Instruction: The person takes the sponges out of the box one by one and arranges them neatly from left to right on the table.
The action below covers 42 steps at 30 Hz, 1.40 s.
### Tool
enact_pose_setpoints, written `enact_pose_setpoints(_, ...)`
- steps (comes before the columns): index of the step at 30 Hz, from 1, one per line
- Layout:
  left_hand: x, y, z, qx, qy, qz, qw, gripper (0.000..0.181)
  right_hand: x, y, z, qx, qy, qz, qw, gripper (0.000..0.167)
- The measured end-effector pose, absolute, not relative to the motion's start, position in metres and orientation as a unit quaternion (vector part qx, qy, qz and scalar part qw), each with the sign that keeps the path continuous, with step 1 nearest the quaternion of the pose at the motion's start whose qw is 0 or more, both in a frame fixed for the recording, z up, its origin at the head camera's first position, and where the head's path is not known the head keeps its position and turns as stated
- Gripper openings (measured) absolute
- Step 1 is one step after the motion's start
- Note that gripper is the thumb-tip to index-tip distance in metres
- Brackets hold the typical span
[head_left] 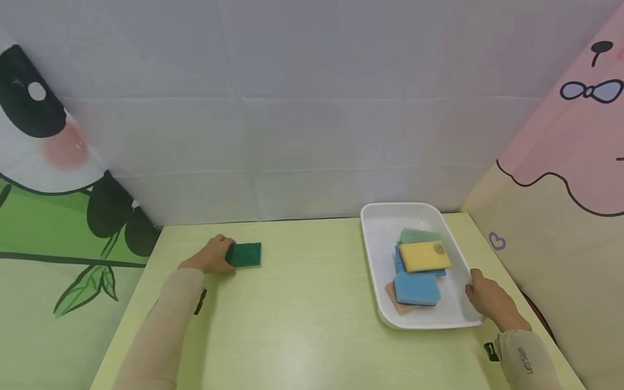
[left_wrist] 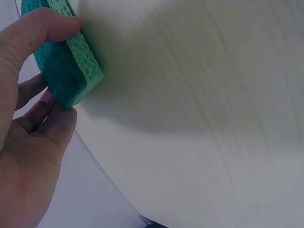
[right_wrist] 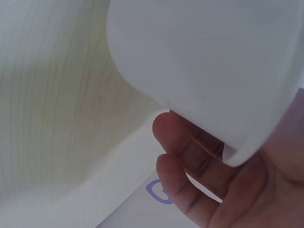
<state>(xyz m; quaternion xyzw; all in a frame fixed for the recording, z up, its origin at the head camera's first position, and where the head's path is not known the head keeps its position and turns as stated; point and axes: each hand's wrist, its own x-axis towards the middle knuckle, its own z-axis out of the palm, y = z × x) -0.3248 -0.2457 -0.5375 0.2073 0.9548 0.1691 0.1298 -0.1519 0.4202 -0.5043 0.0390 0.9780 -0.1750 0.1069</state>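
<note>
My left hand (head_left: pixel 212 255) pinches a green scrub sponge (head_left: pixel 246 255) by its left end, on the left half of the table. The left wrist view shows the thumb on one side of the sponge (left_wrist: pixel 61 61), with its dark scouring face and lighter porous edge visible. At the right, my right hand (head_left: pixel 492 298) grips the side rim of a white tray (head_left: pixel 368 254), fingers curled beneath it against the outer wall (right_wrist: pixel 199 61). Inside lie a yellow sponge (head_left: pixel 424 257), a light blue sponge (head_left: pixel 416 288), a pale green sponge (head_left: pixel 419 235) and partly hidden blue and peach pieces.
The pale wood-grain table (head_left: pixel 302 303) spans between both hands. A whitish sheet wall (head_left: pixel 302 135) stands behind it. Printed cartoon panels flank it, green and white at left, pink (head_left: pixel 575 146) and cream at right.
</note>
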Motion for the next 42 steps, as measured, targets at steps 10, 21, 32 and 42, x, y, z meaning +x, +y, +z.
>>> enact_pose_setpoints(10, -0.321, -0.248, -0.536, 0.198, 0.954, 0.175, 0.141, 0.08, -0.151, 0.421, -0.507, 0.035, 0.979, -0.177, 0.097, 0.036)
enact_pose_setpoints(21, -0.319, -0.248, -0.532, 0.198, 0.956, 0.166, 0.137, 0.087, -0.152, 0.42, -0.507, 0.04, 0.978, -0.178, 0.098, 0.035)
enact_pose_setpoints(32, -0.318, -0.244, -0.522, 0.196, 0.961, 0.146, 0.132, 0.088, -0.152, 0.422, -0.508, 0.039, 0.978, -0.179, 0.103, 0.033)
enact_pose_setpoints(42, -0.309, -0.211, -0.498, 0.196, 0.963, 0.141, 0.122, 0.076, -0.151, 0.423, -0.508, 0.041, 0.976, -0.183, 0.106, 0.034)
